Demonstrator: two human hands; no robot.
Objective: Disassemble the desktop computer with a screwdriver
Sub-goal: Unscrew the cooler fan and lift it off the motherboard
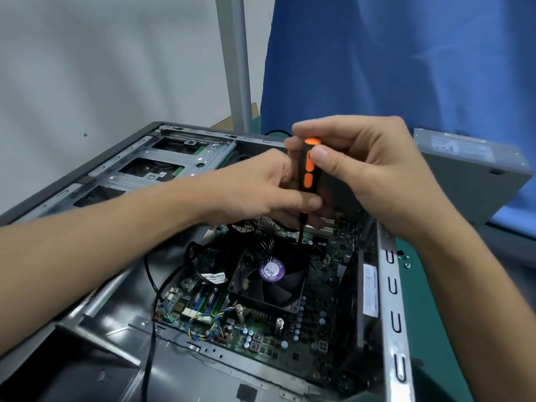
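black-and-orange plastic-handled screwdriver (308, 169) — upright; my right hand (368, 169) grips its top to turn, my left hand (261, 187) pinches lower down — steadying the tip by the black square cooler fan (261, 287).

Bare left grip (261, 190) and right grip (368, 169) on bare forearms (101, 248), thumbnails (319, 154) short

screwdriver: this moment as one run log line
screwdriver upright, tip at far edge of cooler fan | right hand grips handle top | left hand holds lower handle | case open
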